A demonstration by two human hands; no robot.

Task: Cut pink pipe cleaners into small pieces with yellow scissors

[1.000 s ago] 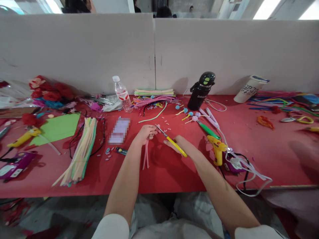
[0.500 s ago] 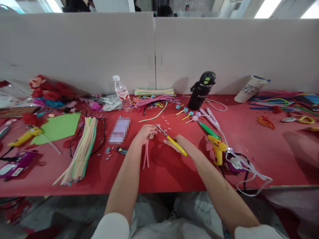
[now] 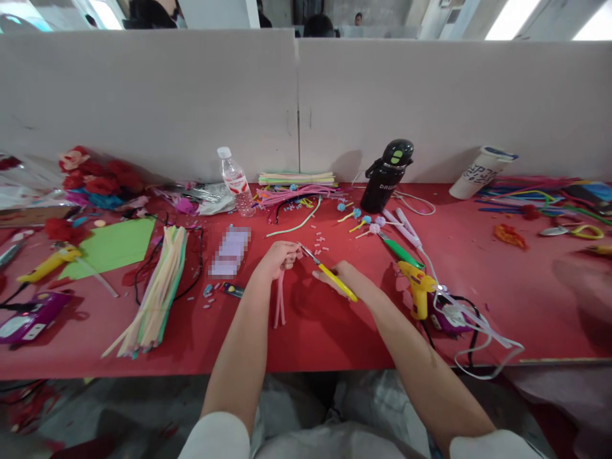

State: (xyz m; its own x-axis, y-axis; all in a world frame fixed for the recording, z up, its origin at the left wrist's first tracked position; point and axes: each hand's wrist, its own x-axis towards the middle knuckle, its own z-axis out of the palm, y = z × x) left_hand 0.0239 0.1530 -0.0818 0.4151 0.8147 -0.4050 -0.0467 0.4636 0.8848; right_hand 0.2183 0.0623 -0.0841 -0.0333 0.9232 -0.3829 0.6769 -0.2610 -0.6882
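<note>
My left hand [image 3: 278, 257] is closed on a few pink pipe cleaners [image 3: 279, 305] that hang back toward me over the red table [image 3: 335, 331]. My right hand [image 3: 340, 279] grips yellow-handled scissors [image 3: 329, 274], whose blades point up-left and meet the pipe cleaner ends at my left fingertips. Small pink cut pieces [image 3: 319, 243] lie scattered just beyond the blades.
A yellow glue gun [image 3: 417, 288] with white cord lies right of my hand. A bundle of pale pipe cleaners [image 3: 155, 287], green paper [image 3: 112, 245] and a water bottle [image 3: 234, 180] sit left. A black flask [image 3: 386, 173] and white cup [image 3: 480, 171] stand by the partition.
The scissor blades have closed in slightly toward my left fingertips. Both hands stay in nearly the same place.
</note>
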